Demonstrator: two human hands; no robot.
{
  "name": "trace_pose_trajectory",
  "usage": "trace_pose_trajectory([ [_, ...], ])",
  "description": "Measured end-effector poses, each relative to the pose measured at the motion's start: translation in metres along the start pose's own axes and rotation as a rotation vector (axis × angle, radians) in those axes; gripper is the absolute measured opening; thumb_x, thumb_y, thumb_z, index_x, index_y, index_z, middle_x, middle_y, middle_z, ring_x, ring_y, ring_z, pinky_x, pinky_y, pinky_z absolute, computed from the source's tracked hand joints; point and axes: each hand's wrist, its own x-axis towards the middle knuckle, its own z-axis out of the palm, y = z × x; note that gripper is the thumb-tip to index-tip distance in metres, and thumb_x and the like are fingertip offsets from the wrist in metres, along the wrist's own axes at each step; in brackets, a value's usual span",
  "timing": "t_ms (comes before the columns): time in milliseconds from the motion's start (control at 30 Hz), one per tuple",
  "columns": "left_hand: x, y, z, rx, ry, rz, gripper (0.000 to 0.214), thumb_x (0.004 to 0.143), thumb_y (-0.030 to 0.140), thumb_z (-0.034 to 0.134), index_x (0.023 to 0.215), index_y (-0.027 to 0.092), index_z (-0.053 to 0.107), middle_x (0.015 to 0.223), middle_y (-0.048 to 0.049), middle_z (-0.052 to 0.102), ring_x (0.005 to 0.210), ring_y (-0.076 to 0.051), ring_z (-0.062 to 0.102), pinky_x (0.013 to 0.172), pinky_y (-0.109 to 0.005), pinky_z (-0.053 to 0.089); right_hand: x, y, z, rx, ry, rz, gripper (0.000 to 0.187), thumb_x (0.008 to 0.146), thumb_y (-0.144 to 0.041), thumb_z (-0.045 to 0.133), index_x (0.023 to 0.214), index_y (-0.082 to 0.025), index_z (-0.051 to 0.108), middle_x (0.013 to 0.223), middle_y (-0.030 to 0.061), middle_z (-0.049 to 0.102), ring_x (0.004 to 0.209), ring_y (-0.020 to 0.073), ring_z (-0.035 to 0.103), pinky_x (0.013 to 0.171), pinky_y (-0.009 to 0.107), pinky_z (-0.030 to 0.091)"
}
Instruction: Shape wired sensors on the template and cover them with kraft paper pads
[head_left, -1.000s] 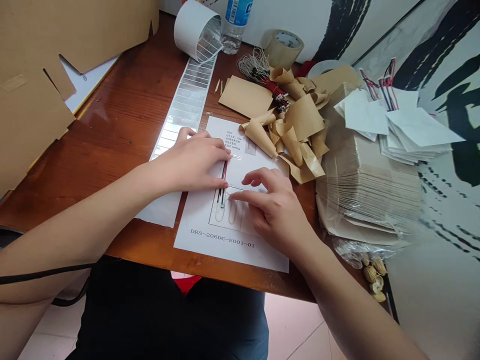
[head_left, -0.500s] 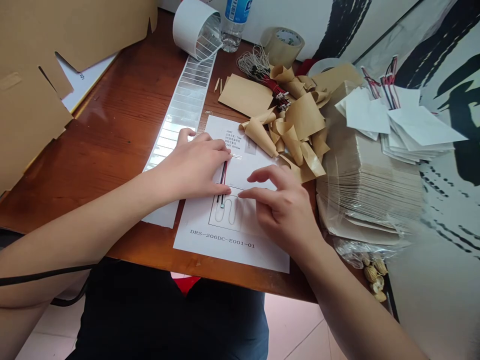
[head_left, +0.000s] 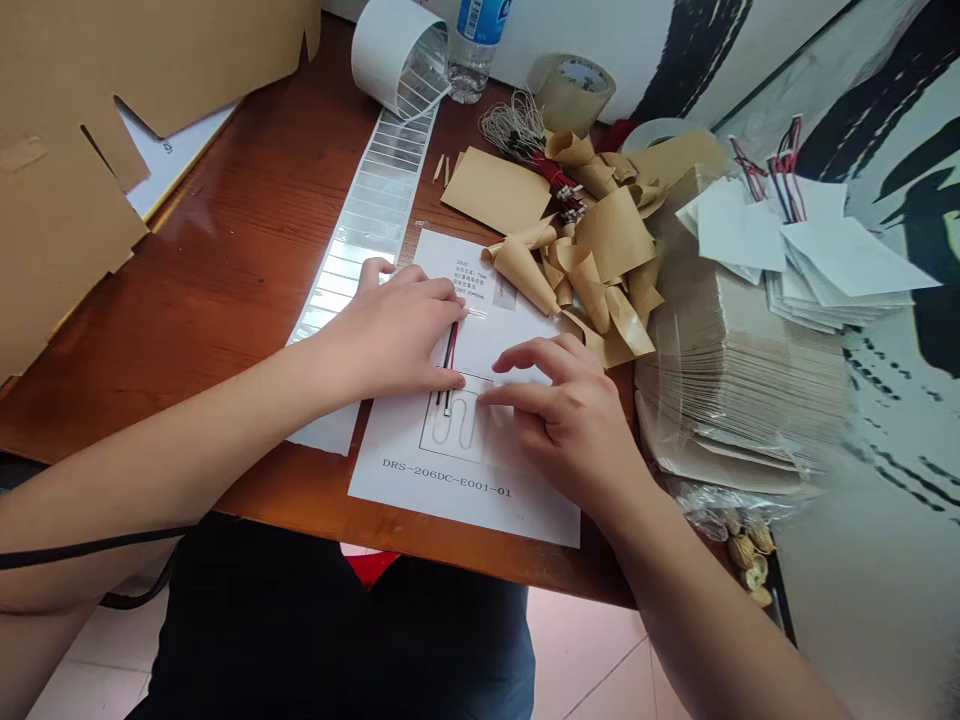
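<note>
On the printed white sheet (head_left: 409,440), a thin cable of red and black wires (head_left: 452,348) with a small connector at its lower end lies over a drawn outline. My left hand (head_left: 405,335) rests across the sheet from the left, fingers spread. Its index fingertip and thumb touch down near the cable, above and beside it, and part of the cable is hidden under the hand. To the right, my right hand (head_left: 566,410) hovers low over the sheet by the outline. Its thumb and index finger are apart with nothing visible between them.
A strip of clear labels (head_left: 379,185) runs to its roll (head_left: 390,50). Behind the sheet lie curled brown paper pieces (head_left: 615,235), bundled wires (head_left: 517,125) and a tape roll (head_left: 574,90). White cards with wires (head_left: 847,260) top a bagged stack (head_left: 772,380) at right. Cardboard (head_left: 67,200) stands left.
The whole view has shifted very slightly. Both hands keep nearly the same pose and place on the sheet, and the cable lies as before.
</note>
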Motion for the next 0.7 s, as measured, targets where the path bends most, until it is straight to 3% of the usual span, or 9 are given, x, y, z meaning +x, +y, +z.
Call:
trace_pose_trajectory([
  [367, 0.0, 0.002, -0.001, -0.008, -0.002, -0.003, 0.059, 0.085, 0.054, 0.07, 0.132, 0.02, 0.07, 0.135, -0.0103, 0.068, 0.129, -0.035, 0.052, 0.115, -0.055, 0.018, 0.002, -0.003, -0.007, 0.019, -0.048, -0.042, 0.038, 0.079, 0.001, 0.051, 0.077, -0.024, 0.081, 0.097, 0.0079, 0.073, 0.091, 0.0273, 0.06, 0.082, 0.047, 0.049],
  [533, 0.0, -0.001, -0.001, -0.009, -0.001, 0.016, 0.053, 0.089, 0.052, 0.066, 0.131, 0.02, 0.07, 0.135, -0.0102, 0.068, 0.127, -0.035, 0.053, 0.114, -0.055, 0.018, 0.004, 0.002, -0.015, 0.055, -0.046, 0.194, 0.028, 0.083, -0.006, 0.05, 0.09, -0.018, 0.074, 0.089, 0.0072, 0.07, 0.077, 0.02, 0.064, 0.069, 0.034, 0.049],
  [700, 0.003, -0.006, 0.002, -0.002, 0.019, 0.024, 0.04, 0.099, 0.031, 0.049, 0.13, 0.02, 0.071, 0.135, -0.0102, 0.069, 0.125, -0.034, 0.054, 0.11, -0.056, 0.022, 0.006, 0.007, -0.014, 0.018, -0.156, 0.335, 0.02, 0.083, -0.011, 0.05, 0.086, -0.018, 0.069, 0.084, 0.0068, 0.071, 0.074, 0.0209, 0.064, 0.069, 0.033, 0.046],
])
